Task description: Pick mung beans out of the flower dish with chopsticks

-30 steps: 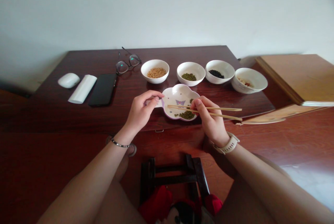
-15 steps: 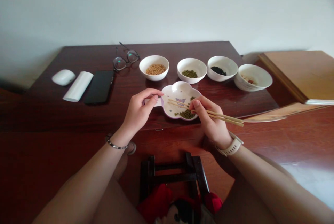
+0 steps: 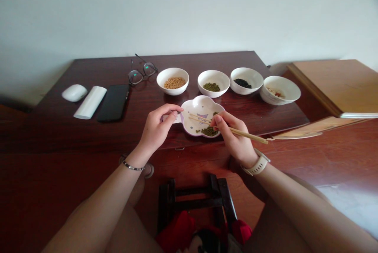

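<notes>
A flower-shaped white dish (image 3: 197, 108) with a purple rim sits near the front edge of the dark wooden table (image 3: 71, 135), and a small heap of green beans (image 3: 210, 131) lies in it. My left hand (image 3: 158, 126) pinches the dish's left edge between thumb and fingers. My right hand (image 3: 234, 138) is closed on a pair of wooden chopsticks (image 3: 249, 136). Their tips reach left over the middle of the dish, just above the beans.
Behind the dish stand several white bowls: yellow beans (image 3: 173, 81), green beans (image 3: 213, 83), black beans (image 3: 246, 80), a mixed one (image 3: 280, 89). Glasses (image 3: 142, 72), a black phone (image 3: 113, 102), a white case (image 3: 90, 102) and a mouse (image 3: 74, 92) lie left. A stool (image 3: 197, 198) stands below.
The chopsticks have tilted from nearly level to slanting down to the right, and their tips have edged left and lower over the dish. My left hand has kept its hold.
</notes>
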Motion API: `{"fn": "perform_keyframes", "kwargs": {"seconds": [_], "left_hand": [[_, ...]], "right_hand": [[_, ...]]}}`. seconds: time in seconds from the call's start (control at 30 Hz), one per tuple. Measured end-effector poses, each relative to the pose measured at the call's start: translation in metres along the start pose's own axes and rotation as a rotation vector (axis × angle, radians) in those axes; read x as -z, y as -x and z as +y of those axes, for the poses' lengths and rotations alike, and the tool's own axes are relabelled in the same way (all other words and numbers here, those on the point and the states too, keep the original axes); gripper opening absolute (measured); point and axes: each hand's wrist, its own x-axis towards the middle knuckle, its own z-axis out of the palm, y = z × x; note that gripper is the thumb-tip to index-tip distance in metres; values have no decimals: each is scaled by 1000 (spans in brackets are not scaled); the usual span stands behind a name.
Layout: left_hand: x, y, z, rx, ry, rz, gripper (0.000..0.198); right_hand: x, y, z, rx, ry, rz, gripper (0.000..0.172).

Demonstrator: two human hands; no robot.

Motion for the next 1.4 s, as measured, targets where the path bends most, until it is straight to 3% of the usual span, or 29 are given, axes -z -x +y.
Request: {"fn": "perform_keyframes", "kwargs": {"seconds": [1.4], "left_hand": [[-1,0,-1,-32,-13,-2,27]], "right_hand": [[-2,0,3,10,19,22,39]]}}
